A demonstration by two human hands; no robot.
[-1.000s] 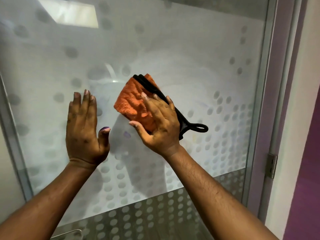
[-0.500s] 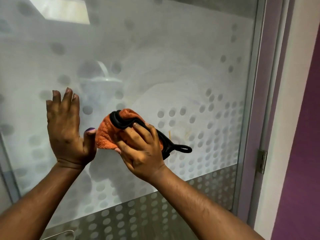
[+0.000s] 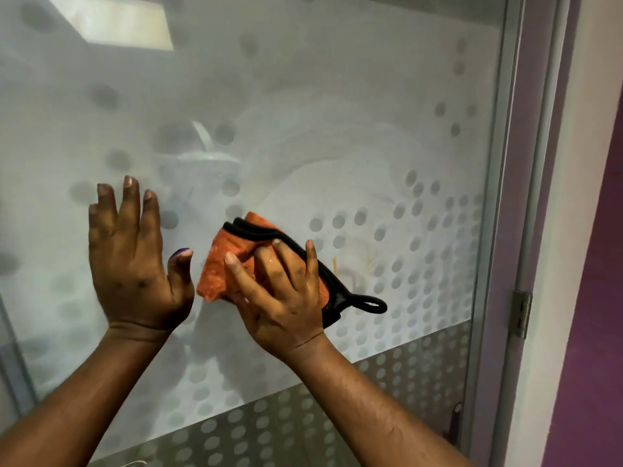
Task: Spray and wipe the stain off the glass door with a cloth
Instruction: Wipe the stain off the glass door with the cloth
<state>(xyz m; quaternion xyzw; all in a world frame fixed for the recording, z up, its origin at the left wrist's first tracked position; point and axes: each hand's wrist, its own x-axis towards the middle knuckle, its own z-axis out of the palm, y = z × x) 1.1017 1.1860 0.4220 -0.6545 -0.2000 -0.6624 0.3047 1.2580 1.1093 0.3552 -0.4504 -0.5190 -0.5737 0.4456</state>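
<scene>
One frosted glass door fills most of the view; its surface carries a pattern of many grey dots, too numerous to count. One metal frame borders the glass on the right, with one hinge mounted beside it. Two bare hands are at the glass. The left hand lies flat with fingers extended and spread, grasping nothing. The right hand presses one orange cloth against the glass, fingers spread over it and thumb along its left side. The cloth is bunched, has black edging, and carries one black loop that projects to the right of the hand. One faint yellowish stain is visible on the glass just right of the cloth, near the loop.
</scene>
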